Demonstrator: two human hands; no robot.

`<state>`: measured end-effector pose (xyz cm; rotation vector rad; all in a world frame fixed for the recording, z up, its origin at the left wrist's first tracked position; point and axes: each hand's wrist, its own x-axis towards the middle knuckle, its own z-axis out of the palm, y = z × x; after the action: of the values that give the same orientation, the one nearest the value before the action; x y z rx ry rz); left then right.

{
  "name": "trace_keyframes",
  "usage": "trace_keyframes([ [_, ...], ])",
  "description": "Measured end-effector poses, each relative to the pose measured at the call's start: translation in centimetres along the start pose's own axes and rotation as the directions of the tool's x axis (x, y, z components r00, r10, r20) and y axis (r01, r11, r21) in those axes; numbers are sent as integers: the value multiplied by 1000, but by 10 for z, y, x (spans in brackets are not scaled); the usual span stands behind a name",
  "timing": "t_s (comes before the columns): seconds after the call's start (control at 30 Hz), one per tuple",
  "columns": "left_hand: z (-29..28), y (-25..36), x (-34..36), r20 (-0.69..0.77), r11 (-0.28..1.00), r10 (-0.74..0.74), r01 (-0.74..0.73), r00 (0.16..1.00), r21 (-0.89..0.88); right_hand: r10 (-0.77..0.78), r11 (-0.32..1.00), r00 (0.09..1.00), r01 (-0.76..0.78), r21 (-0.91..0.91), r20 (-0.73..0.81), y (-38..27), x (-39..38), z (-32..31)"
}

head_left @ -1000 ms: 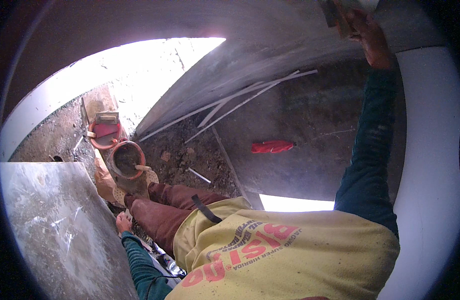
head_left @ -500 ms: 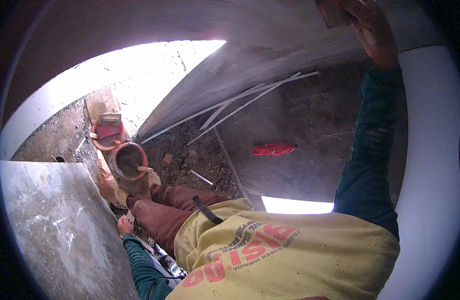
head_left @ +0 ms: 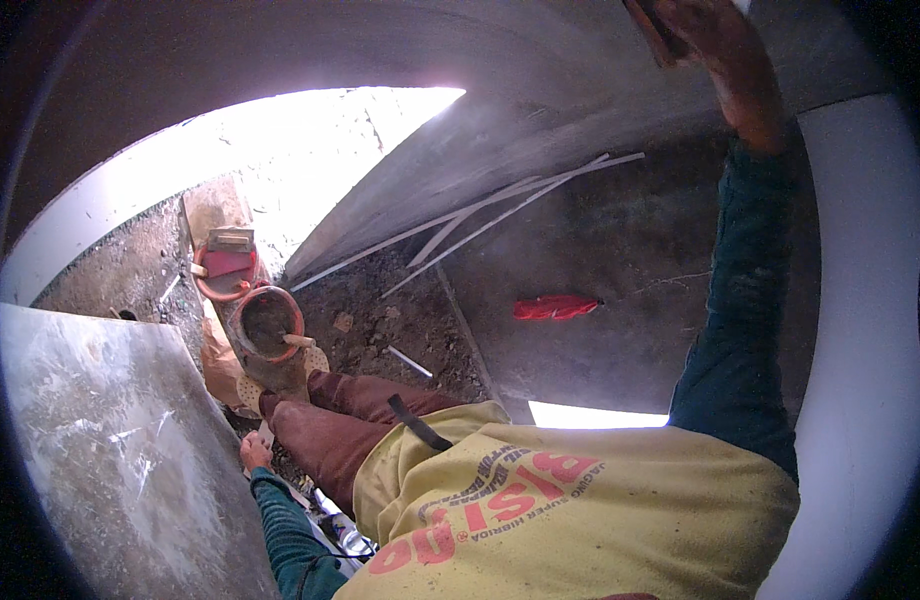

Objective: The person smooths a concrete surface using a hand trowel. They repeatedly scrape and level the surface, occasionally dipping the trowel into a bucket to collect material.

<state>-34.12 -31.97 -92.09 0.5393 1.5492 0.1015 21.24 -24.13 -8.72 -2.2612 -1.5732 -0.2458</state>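
Observation:
My right hand (head_left: pixel 725 55) is raised at the top right, gripping a brownish flat trowel-like tool (head_left: pixel 662 35) against the grey rendered wall (head_left: pixel 540 70). Low on the left, my left hand (head_left: pixel 256 450) has curled fingers beside the edge of a mottled grey slab (head_left: pixel 100 440); what it holds, if anything, is too small to make out. Beyond my feet stands a bucket (head_left: pixel 265 322) of grey material with a pale handle sticking out. A second orange-rimmed bucket (head_left: pixel 223 284) behind it has red content and a flat tool across its top.
A red bundle (head_left: pixel 555 308) lies on the dark floor (head_left: pixel 620 370). Several thin white strips (head_left: pixel 510 210) lie along the wall's foot, and a short one (head_left: pixel 410 362) rests on rubble. A white panel (head_left: pixel 860 300) is at the right, with a bright opening at upper left.
My raised right hand and its tool have shifted leftward along the wall. The surroundings appear slightly right and lower in the view. My left hand stays beside the slab's edge.

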Motion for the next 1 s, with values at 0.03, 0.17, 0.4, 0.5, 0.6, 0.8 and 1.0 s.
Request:
trace_keyframes([
  [0.03, 0, 4, -3, -1, 999, 46, -46, 999, 3, -5, 1000, 999, 5, 5, 39, -19, 1, 7],
  [0.17, -2, 15, -10, 21, 998, 60, -60, 998, 6, -127, 975, 982, 97, 202, 139, -82, -15, -2],
  [0.4, -21, 13, -7, 41, 980, 88, -94, 995, 177, 158, 962, 924, -64, 267, -349, -11, -84, -23],
  [0.5, -26, 27, -13, 183, 992, 99, -83, 978, -95, 375, 854, 855, -169, 492, -359, 52, -130, -40],
  [0.6, -23, 65, -29, 268, 1000, 21, -17, 963, -18, 554, 648, 790, -212, 732, -262, 109, -183, -32],
  [0.8, 34, 184, -126, 397, 834, 363, -484, 843, 265, 652, 187, 758, -194, 963, 26, 162, -271, 53],
  [1.0, 131, 311, -289, 665, 448, 536, -843, 520, 298, 579, -45, 802, -151, 987, 149, 116, -294, 134],
])
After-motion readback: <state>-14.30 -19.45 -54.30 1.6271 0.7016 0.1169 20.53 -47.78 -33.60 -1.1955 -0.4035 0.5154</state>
